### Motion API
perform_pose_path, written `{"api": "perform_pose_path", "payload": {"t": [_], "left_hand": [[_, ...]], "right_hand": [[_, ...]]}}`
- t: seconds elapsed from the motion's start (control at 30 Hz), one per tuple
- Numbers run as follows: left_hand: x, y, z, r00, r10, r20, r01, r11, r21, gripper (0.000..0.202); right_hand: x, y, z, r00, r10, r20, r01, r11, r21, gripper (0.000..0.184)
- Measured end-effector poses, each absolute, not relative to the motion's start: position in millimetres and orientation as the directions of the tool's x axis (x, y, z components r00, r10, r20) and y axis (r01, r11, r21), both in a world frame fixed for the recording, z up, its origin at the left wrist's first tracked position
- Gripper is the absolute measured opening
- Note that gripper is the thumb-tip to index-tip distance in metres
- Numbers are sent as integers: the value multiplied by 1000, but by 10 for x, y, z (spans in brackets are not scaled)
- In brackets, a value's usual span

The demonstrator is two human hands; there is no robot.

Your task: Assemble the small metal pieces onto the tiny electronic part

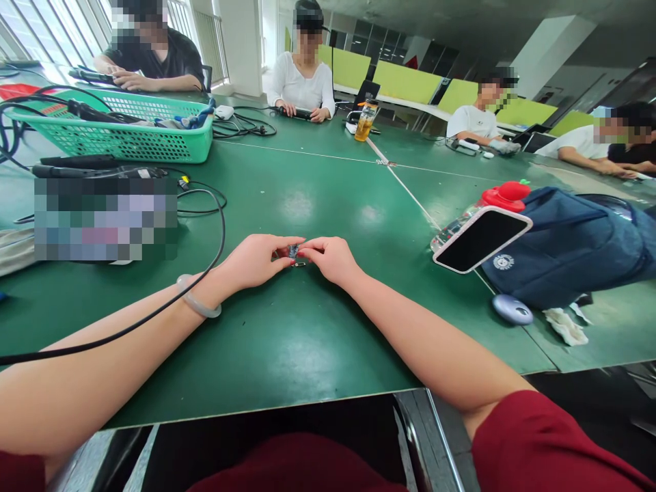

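Pinching a tiny dark part (294,251) btwn fingertips, the L hand (256,260) and R hand (333,258) meet just above the green table (297,369). L thumb + fingers close on its left side, w/ only the part's width btwn them; R thumb + index are drawn tight at its right side and seem to grip it too, tho exact contact is too small to tell. So the part lies right of the L hand, left of the R, approx. equally near both. Looks squarish; can't make out a long axis. Key relation, I'd judge: a small metallic piece (298,264) just below, on the wearer's side of the fingertips, long axis running approx. L–R.
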State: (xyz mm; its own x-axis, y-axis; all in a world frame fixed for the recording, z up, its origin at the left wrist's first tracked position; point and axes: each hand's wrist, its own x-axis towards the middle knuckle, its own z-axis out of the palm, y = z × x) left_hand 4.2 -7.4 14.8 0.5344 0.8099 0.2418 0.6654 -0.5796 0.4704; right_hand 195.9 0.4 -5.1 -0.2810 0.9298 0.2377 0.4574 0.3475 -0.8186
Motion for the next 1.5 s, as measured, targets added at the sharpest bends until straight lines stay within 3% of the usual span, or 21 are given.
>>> {"api": "perform_pose_path", "payload": {"t": [0.37,0.93,1.27,1.37,1.5], "left_hand": [[51,-82,165,583,778,235,683,-626,377,44],[33,-99,162,570,797,201,654,-588,476,49],[33,-80,182,503,844,186,702,-524,483,53],[9,-47,179,393,889,235,744,-458,487,46],[-31,4,155,271,929,252,775,-366,515,34]], "right_hand": [[1965,-6,-48,-310,919,243,468,370,-802,14],[1943,-14,-96,-357,909,216,468,374,-801,20],[1939,-12,-79,-387,880,275,480,447,-755,19],[1950,-5,-85,-391,867,310,541,489,-685,15],[1945,-15,-106,-485,812,325,642,582,-498,8]]}}
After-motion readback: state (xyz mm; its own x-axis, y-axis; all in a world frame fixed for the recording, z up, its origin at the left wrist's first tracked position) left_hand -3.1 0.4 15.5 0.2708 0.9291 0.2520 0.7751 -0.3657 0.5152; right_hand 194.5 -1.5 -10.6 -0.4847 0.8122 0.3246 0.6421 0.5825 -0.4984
